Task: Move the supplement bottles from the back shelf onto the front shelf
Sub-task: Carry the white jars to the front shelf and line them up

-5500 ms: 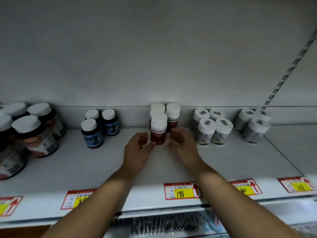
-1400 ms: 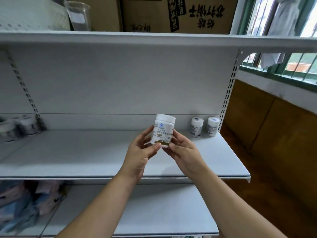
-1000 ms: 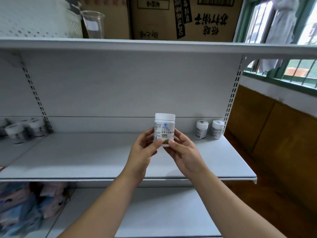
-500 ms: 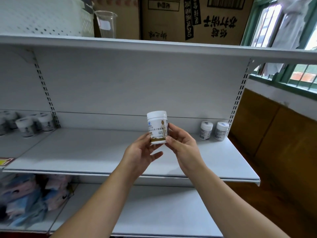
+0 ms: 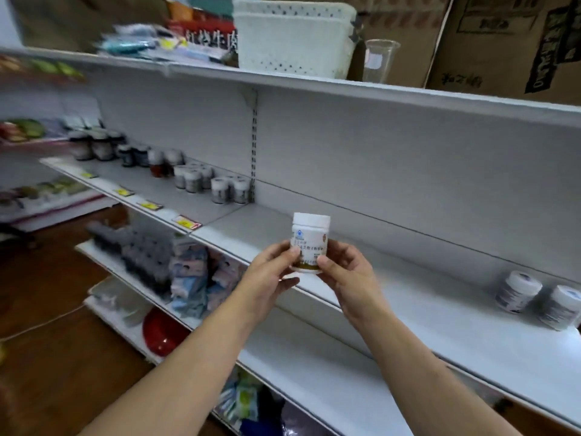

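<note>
A white supplement bottle (image 5: pixel 309 237) with a white cap stands upright in the air in front of the grey shelf (image 5: pixel 440 328). My left hand (image 5: pixel 270 275) pinches its lower left side and my right hand (image 5: pixel 349 275) pinches its lower right side. Two similar white bottles (image 5: pixel 518 291) (image 5: pixel 559 306) stand at the far right of that shelf board. On the shelf section to the left, several more bottles (image 5: pixel 220 190) with white caps stand in rows near the back wall.
A top shelf carries a white perforated basket (image 5: pixel 292 36), a clear cup (image 5: pixel 379 59) and cardboard boxes (image 5: pixel 509 42). Lower shelves hold packaged goods (image 5: pixel 188 272) and a red bowl (image 5: pixel 160 333). Yellow price tags (image 5: pixel 185 222) line the left shelf edge. Wooden floor lies at the left.
The view has swung left, so the stocked left shelf section now shows and the two standing bottles sit far right. Both hands still hold the white bottle.
</note>
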`<state>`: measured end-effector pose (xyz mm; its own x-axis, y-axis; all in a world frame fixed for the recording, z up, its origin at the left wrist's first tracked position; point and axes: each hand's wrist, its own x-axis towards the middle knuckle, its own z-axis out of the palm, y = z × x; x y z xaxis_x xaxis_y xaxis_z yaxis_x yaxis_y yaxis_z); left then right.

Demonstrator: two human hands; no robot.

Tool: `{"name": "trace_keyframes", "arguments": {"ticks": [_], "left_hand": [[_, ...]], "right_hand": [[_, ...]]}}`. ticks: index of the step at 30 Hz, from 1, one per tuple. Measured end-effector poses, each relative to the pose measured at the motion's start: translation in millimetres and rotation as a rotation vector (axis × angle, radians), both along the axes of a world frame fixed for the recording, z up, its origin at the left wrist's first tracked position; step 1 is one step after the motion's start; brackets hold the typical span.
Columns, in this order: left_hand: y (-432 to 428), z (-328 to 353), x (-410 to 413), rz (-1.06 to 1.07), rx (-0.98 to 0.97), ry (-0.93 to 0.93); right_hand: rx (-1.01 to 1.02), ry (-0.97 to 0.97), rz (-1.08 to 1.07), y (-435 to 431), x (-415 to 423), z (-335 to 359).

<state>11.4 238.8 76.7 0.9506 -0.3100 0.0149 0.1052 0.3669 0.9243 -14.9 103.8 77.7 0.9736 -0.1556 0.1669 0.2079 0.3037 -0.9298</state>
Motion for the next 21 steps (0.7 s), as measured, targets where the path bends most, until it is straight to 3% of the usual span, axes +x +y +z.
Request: {"name": "trace_keyframes", "arguments": {"ticks": [8, 13, 21], "left_hand": [[149.8, -3.2, 39.0, 0.157, -0.012, -0.066], [249.4, -10.6, 90.5, 0.198, 0.097, -0.141], [337.9, -26.3, 205.0, 0.164, 0.173, -0.127]], "right_hand": [[-0.073, -0.033, 0.145, 150.5, 65.2, -6.3], [-0.057, -0.027, 0.184, 243.1, 118.9, -13.3], [-0.156, 0.026, 0.063, 325.7, 218.3, -23.7]]}}
